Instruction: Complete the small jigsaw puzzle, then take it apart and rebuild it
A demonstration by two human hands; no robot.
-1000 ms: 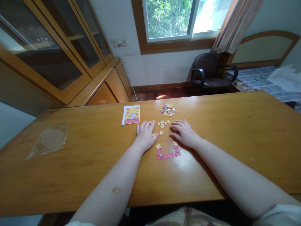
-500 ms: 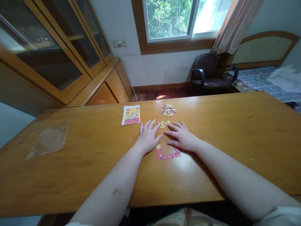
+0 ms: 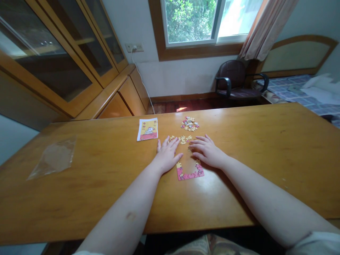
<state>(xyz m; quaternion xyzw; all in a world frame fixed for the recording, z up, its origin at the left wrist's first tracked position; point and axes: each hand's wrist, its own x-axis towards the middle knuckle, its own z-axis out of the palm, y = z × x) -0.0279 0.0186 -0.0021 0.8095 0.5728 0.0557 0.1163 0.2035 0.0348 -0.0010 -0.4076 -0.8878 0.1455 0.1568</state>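
My left hand (image 3: 166, 154) lies flat on the wooden table (image 3: 106, 184), fingers spread, just left of a partly joined pink and yellow puzzle frame (image 3: 189, 172). My right hand (image 3: 207, 151) rests flat too, fingers stretched toward a few loose yellow pieces (image 3: 183, 139) and touching the frame's upper right side. Neither hand holds anything. A small heap of mixed pieces (image 3: 190, 124) sits farther back. A reference picture card (image 3: 147, 129) lies to the left of the pieces.
A clear plastic bag (image 3: 53, 157) lies at the table's left end. A wooden glass-door cabinet (image 3: 61, 60) stands at left. Beyond the table are a dark armchair (image 3: 236, 83), a window with a curtain, and a bed (image 3: 305, 90) at right.
Both hands slid a little over the table: the right hand moved left to the loose pieces, then back slightly right. The left hand shifted forward. The puzzle frame stayed put.
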